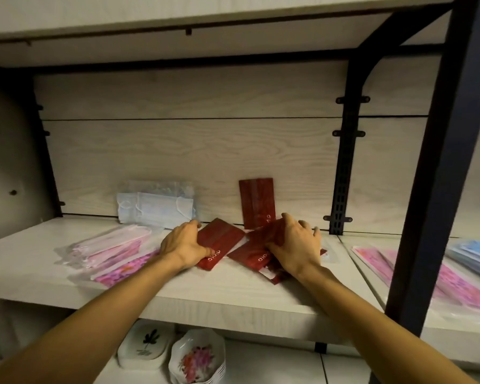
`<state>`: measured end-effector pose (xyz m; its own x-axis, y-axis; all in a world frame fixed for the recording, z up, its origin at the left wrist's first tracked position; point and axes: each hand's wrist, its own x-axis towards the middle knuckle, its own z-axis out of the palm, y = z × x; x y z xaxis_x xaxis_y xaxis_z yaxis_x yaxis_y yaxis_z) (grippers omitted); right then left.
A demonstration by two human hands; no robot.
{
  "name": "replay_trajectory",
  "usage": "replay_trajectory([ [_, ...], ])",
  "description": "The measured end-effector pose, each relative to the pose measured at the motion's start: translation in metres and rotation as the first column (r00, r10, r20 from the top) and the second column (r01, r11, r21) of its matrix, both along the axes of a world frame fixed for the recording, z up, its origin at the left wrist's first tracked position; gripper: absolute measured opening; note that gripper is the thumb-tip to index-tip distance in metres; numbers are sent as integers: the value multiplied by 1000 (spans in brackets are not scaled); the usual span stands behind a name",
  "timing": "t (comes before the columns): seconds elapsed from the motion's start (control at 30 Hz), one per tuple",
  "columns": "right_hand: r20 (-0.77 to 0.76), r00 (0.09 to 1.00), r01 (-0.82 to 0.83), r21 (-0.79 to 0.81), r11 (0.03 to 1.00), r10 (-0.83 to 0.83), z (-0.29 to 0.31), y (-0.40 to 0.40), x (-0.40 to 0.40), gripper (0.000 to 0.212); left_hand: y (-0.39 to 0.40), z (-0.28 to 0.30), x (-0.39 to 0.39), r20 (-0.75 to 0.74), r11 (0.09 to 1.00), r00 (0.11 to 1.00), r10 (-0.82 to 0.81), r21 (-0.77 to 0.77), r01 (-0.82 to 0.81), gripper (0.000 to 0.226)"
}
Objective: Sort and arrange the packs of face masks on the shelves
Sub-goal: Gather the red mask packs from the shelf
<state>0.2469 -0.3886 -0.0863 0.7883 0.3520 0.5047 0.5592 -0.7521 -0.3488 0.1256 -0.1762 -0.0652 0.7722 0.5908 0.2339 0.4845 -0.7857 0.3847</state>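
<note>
Mid-shelf, the red packs are being gathered: the left hand (pixel 184 245) grips one red pack (pixel 221 243), the right hand (pixel 297 245) clutches several overlapping red packs (pixel 257 252), which next need squaring together

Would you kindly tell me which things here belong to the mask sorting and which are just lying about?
Part of the job:
red packs
upright red pack
pale blue packs
pink packs
packs on the neighbouring shelf
left hand
right hand

Just lying about:
floral bowls
leaf-print dish
</note>
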Motion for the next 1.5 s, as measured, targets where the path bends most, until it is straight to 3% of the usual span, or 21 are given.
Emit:
replay_trajectory([
  [0.07,37,998,-57,75,996,54,1,1,-1,76,1,1,-3,85,998,996,6,-69,0,81],
  [0.17,9,983,-174,353,919,183,3,5,-10,90,4,7,-13,205,965,976,68,-262,-12,69],
  [0.27,-33,983,-129,561,818,178,14,8,-25,98,15,8,-25,354,831,923,150,-551,76,39],
  [0.43,-67,976,-80,769,634,205,35,5,-63,70,23,15,-58,504,634,832,230,-727,265,31],
  [0.53,48,985,-145,749,647,166,45,1,-80,42,23,21,-75,515,582,833,203,-747,321,29],
  [0.7,32,983,-154,689,708,183,46,-7,-100,31,20,13,-83,407,589,897,173,-773,237,34],
  [0.77,-16,979,-139,677,723,203,40,-10,-105,32,20,6,-81,346,746,932,111,-648,151,34],
  [0.83,-68,973,-113,696,709,222,36,-13,-105,31,20,0,-83,219,928,975,45,-370,40,35],
  [0.87,-87,970,-98,712,695,226,34,-13,-104,31,19,-2,-85,183,964,983,31,-264,18,34],
  [0.93,-107,968,-78,730,679,226,34,-14,-104,29,19,-3,-89,173,979,985,24,-204,12,32],
  [1.03,-110,966,-72,757,650,235,37,-17,-107,26,17,3,-94,301,930,954,20,-356,93,20],
  [1.17,-106,957,-71,815,575,269,49,-28,-119,23,16,13,-99,486,764,874,19,-571,301,9],
  [1.33,-111,947,-41,890,454,303,69,-63,-158,22,-14,37,-119,613,659,790,-22,-585,472,14],
  [1.5,-98,958,-28,903,429,269,76,-116,-209,25,-79,43,-135,644,556,751,-145,-575,600,12],
])
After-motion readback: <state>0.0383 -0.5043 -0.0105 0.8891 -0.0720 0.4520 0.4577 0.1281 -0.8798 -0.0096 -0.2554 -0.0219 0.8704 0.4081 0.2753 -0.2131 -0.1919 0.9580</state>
